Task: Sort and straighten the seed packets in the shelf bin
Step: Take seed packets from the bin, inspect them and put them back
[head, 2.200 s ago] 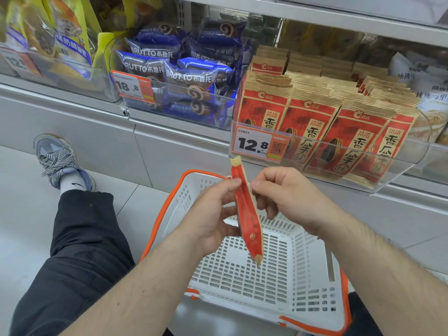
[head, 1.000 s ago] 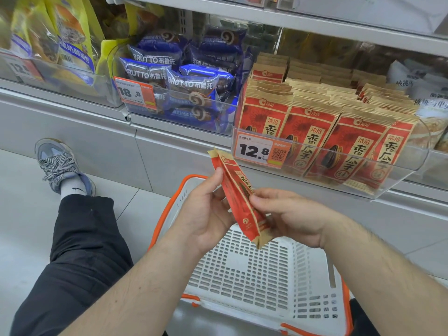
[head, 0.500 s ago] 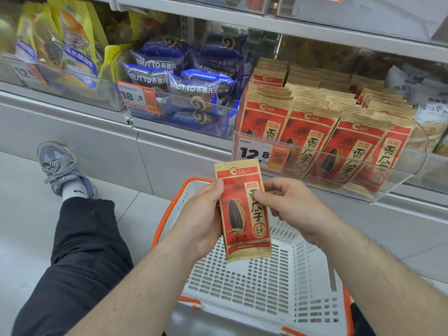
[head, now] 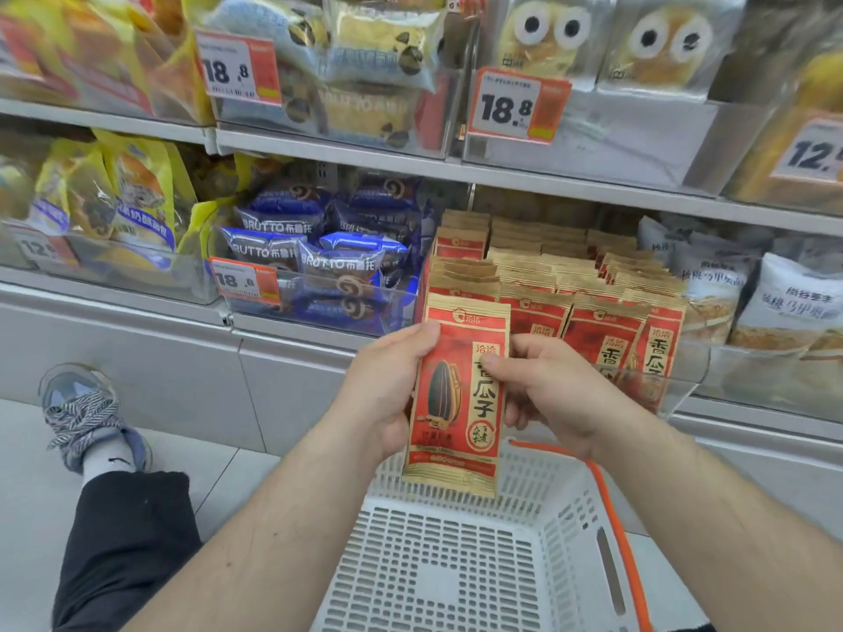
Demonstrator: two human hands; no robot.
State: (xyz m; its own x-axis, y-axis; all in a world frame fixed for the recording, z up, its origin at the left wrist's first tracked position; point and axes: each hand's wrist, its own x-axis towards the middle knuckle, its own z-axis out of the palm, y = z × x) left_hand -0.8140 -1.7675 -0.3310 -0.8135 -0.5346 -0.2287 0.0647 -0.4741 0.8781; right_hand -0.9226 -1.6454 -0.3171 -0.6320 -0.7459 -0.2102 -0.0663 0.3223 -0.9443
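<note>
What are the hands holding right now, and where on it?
One upright red and gold sunflower seed packet, front facing the camera. The left hand grips its left edge; the right hand pinches its right edge.

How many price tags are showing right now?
5 tags: top row left, centre, right edge; lower row far left and mid-left. The held seed packet may hide another.

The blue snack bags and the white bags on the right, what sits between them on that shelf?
In the head view, the clear bin of red seed packets sits between the blue snack bags and the white bags.
</note>
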